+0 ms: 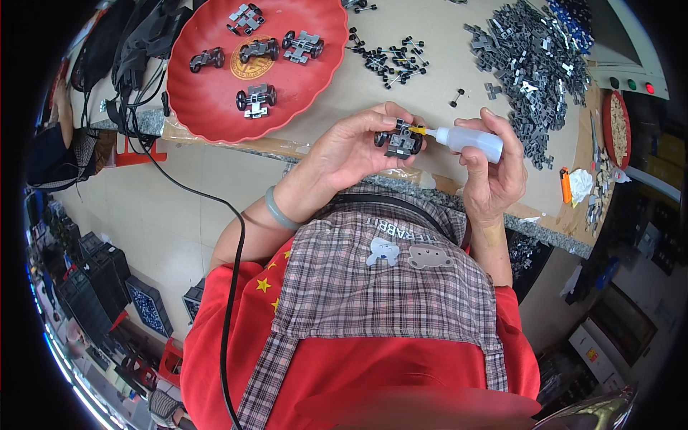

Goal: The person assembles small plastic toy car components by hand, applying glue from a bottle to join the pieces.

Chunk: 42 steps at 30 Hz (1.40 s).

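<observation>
Place: a small assembly workshop where I sit putting toy car chassis together.
Tabletop (459,64): a long stone-edged work surface, just beyond my fingers (373,118).
Finished pieces: a red tray (208,100) up and to the left of my fingers holds several wheeled chassis (256,99).
Loose parts: a heap of grey plastic pieces (527,57) lies up and to the right; small wheel axles (390,61) are scattered straight above.
Storage: stacked dark crates (93,279) stand on the floor far down to my left.
Machine: a panel with coloured buttons (631,84) sits at the far right.
</observation>
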Each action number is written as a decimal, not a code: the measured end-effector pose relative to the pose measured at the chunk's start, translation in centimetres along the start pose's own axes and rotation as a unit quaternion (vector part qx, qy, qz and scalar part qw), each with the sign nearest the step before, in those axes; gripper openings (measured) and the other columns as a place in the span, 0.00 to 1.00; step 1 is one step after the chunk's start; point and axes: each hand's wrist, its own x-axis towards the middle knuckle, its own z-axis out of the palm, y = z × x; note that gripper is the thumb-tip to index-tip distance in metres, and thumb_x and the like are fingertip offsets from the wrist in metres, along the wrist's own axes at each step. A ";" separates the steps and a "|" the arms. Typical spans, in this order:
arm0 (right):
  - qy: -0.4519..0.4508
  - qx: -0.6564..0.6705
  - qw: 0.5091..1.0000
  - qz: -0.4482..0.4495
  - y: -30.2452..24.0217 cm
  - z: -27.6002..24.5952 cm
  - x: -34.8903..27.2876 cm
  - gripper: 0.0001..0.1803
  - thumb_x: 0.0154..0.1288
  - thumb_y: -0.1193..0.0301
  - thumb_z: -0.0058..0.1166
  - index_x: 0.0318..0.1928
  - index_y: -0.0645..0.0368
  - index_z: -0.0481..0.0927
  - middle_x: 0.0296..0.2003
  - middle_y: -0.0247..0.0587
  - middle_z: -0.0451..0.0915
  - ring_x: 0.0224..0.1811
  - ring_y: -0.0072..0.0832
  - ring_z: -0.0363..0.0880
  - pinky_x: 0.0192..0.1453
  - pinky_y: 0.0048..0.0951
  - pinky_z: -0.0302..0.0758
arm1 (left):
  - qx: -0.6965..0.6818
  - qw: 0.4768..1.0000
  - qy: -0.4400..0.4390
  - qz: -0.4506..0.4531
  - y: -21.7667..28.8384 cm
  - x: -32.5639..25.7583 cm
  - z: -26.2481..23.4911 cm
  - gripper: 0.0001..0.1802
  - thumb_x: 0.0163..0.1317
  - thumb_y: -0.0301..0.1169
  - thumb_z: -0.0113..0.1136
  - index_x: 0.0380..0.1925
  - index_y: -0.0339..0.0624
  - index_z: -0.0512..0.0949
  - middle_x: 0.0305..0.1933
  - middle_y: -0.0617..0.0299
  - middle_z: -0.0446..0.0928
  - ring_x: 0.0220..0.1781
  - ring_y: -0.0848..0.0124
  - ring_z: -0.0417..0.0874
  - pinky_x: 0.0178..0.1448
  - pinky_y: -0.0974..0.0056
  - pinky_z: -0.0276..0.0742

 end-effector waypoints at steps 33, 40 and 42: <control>0.050 0.035 0.998 -0.015 0.1 -0.2 -0.5 0.24 0.63 0.65 0.59 0.53 0.68 0.72 0.37 0.52 0.82 0.38 0.33 0.84 0.40 0.26 0.79 | -0.007 0.999 -0.028 0.025 -0.1 0.1 -0.3 0.11 0.61 0.32 0.51 0.41 0.37 0.72 0.53 0.46 0.70 0.56 0.59 0.73 0.58 0.52 0.74; -0.007 0.007 1.000 -0.027 0.3 0.1 -0.8 0.26 0.68 0.60 0.53 0.58 0.66 0.67 0.39 0.53 0.80 0.29 0.24 0.78 0.29 0.17 0.73 | -0.040 0.998 -0.039 0.021 -0.1 0.1 -0.1 0.09 0.61 0.29 0.51 0.40 0.36 0.74 0.51 0.50 0.73 0.55 0.60 0.75 0.57 0.51 0.75; -0.012 0.006 0.999 -0.031 0.3 0.3 -0.9 0.26 0.68 0.60 0.53 0.58 0.66 0.67 0.39 0.52 0.80 0.29 0.23 0.78 0.29 0.17 0.73 | -0.044 0.998 -0.038 0.020 -0.1 0.1 -0.1 0.09 0.61 0.29 0.51 0.39 0.36 0.74 0.51 0.50 0.73 0.55 0.60 0.75 0.57 0.51 0.75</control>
